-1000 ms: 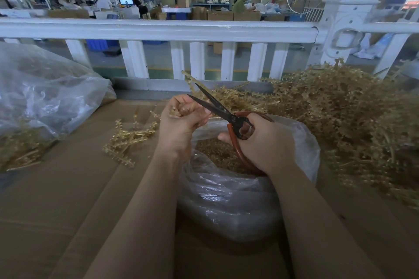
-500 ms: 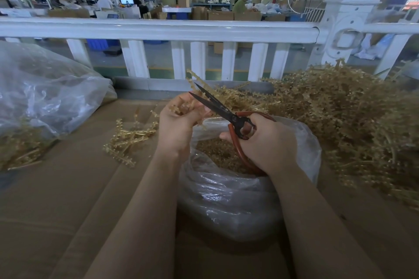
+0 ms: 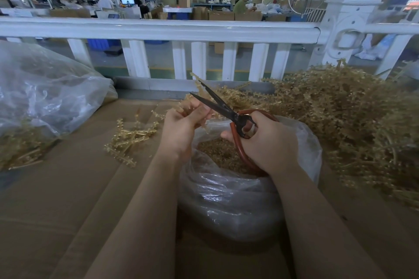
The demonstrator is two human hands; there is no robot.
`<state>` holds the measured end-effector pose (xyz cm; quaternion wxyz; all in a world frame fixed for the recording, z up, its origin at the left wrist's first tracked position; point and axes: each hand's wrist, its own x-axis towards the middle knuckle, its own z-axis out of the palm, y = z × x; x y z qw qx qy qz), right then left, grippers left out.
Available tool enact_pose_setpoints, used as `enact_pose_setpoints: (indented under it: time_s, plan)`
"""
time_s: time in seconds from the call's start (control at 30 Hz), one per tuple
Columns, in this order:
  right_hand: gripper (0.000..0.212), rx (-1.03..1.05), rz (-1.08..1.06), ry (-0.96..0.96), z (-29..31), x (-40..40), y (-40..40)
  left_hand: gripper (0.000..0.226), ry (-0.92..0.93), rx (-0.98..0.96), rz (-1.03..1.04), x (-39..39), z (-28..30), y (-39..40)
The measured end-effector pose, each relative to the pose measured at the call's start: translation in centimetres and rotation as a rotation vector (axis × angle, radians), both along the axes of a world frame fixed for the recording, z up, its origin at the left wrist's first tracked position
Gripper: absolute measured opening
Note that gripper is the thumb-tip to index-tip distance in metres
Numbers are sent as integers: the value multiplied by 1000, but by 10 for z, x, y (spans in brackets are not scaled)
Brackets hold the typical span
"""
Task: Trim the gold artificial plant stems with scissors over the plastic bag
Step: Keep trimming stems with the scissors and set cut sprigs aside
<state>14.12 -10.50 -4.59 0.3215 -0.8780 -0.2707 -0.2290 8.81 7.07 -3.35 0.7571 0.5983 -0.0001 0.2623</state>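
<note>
Bag [image 3: 238,199] sits nearest on the bench [image 3: 56,222], open under both hands. Left hand [image 3: 181,127] pinches a gold stem [image 3: 205,125]; right hand [image 3: 269,140] grips scissors [image 3: 217,106], blades parted toward 11 o'clock. Likely mid-trim: next, close blades on the stem. Untrimmed pile [image 3: 340,115] crowds 2 o'clock; railing [image 3: 158,29] bounds 12.

Head view looks forward-down; close above hands [image 3: 226,138].

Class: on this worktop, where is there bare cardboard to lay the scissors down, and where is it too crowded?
Free: the cardboard near left, bordered by the left forearm, the small stem pile and the big bag. A smaller patch lies near right, below the large heap. Crowded: centre, filled by the trimmings bag, and the right side.
</note>
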Motion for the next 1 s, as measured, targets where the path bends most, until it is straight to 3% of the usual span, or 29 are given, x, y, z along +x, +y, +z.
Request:
enact_pose_setpoints:
  time_s: [0.5,1.0]
  plan:
    - [56,-59,-104,-36,-1,0,0,17,-19,10,36,2,0,-2]
    - [65,-12,-54,-12,-1,2,4,14,-8,-55,-9,-2,3,-2]
